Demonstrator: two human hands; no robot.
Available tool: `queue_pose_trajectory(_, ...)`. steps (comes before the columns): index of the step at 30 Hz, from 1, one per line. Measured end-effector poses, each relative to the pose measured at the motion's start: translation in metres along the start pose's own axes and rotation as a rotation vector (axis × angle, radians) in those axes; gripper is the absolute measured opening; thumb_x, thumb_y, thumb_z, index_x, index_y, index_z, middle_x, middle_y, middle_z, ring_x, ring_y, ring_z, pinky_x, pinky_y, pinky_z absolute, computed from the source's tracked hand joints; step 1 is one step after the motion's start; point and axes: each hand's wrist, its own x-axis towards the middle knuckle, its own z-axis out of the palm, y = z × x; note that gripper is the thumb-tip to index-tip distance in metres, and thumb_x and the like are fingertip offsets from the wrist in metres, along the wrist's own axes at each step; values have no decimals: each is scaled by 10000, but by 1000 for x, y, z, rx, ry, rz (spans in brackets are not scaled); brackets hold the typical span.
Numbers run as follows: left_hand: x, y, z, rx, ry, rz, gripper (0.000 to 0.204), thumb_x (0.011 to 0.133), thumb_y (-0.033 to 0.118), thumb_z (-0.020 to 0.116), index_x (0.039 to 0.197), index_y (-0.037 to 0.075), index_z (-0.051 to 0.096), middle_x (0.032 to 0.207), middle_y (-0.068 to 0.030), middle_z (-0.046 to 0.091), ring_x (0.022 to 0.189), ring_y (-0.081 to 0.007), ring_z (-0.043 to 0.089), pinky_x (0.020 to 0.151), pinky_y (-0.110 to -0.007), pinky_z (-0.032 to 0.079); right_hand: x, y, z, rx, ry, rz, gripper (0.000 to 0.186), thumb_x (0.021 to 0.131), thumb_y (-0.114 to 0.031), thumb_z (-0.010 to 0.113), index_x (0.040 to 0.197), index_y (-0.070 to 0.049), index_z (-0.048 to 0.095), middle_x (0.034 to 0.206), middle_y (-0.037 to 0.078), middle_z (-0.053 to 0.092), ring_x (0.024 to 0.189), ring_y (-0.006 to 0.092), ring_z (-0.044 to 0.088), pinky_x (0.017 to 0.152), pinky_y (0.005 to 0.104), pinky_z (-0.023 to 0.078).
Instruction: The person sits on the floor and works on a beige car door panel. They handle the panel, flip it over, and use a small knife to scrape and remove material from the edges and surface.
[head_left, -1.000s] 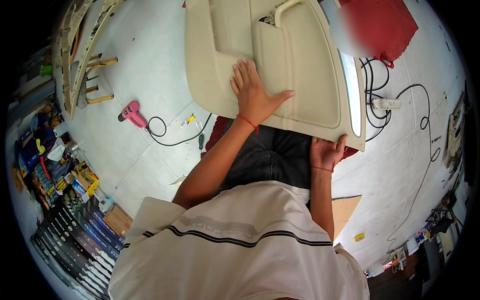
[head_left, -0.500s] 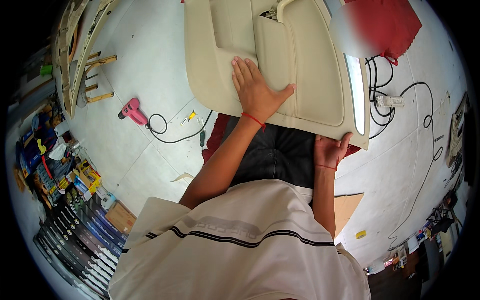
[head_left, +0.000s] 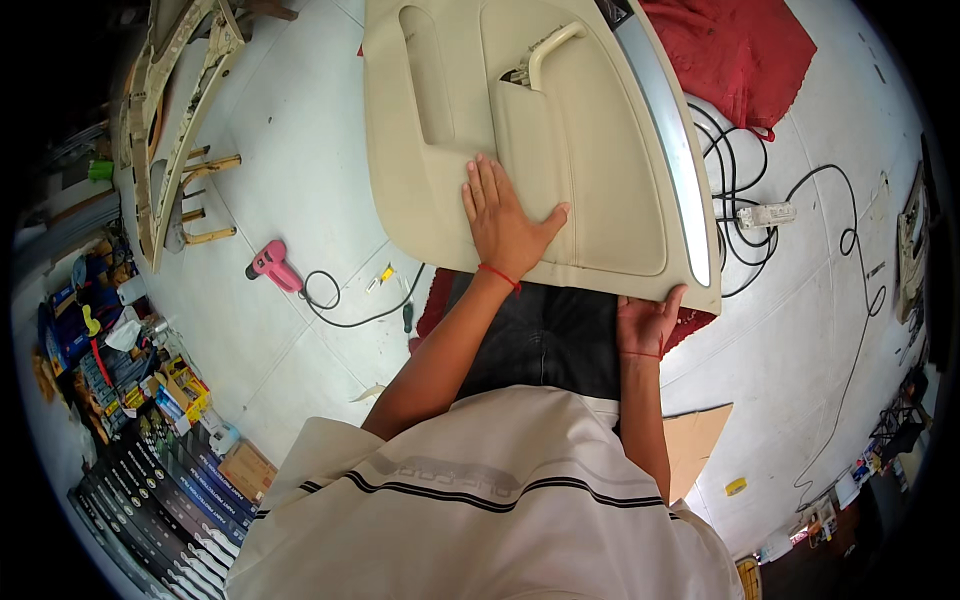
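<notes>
A beige car door panel (head_left: 615, 200) lies across my lap, its rounded lower edge toward me. It has a long pocket, a pull handle (head_left: 556, 52) with an opening beside it, and a silver trim strip (head_left: 662, 115) along its right side. My left hand (head_left: 507, 230) rests flat on the panel's face below the pocket, thumb spread out to the right. At the near right corner, my right hand (head_left: 645, 325) grips the panel's edge, thumb on top and the other fingers hidden underneath.
On the pale floor to the left lie a pink heat gun (head_left: 275, 264) with a black cord and a dark screwdriver (head_left: 408, 317). Coiled black cable (head_left: 728, 165), a white power strip (head_left: 767, 214) and red cloth (head_left: 735, 60) are at right. Boxes (head_left: 165, 480) fill the lower left.
The whole view has shifted, so the panel and floor items appear lower and more of the handle shows. Both hands keep their places on the panel.
</notes>
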Motion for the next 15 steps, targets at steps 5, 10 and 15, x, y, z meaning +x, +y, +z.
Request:
queue_pose_trajectory(5, -27, 1, -6, -53, -47, 150, 1027, 873, 512, 691, 1529, -132, 234, 1606, -332, 225, 1520, -446, 189, 1232, -529, 148, -1, 0, 4, 56, -30, -2, 608, 1029, -508, 522, 1499, -130, 448, 1529, 72, 486, 1422, 267, 438, 1172, 453, 369)
queue_pose_trajectory(10, -84, -2, -31, -46, -252, 284, 945, 909, 460, 663, 1548, -89, 236, 1619, -309, 218, 1525, -441, 184, 1220, -552, 166, -6, 0, 9, 57, 11, 5, 619, 1027, -513, 524, 1501, -122, 443, 1531, 62, 479, 1428, 264, 427, 1181, 443, 358)
queue_pose_trajectory(15, -128, -9, -57, 55, -492, 500, 845, 896, 402, 683, 1543, -13, 332, 1642, -183, 269, 1520, -379, 231, 1207, -558, 196, -3, 2, 4, 42, -46, 10, 667, 1036, -525, 500, 1550, -125, 352, 1575, 61, 413, 1457, 272, 376, 1209, 436, 306)
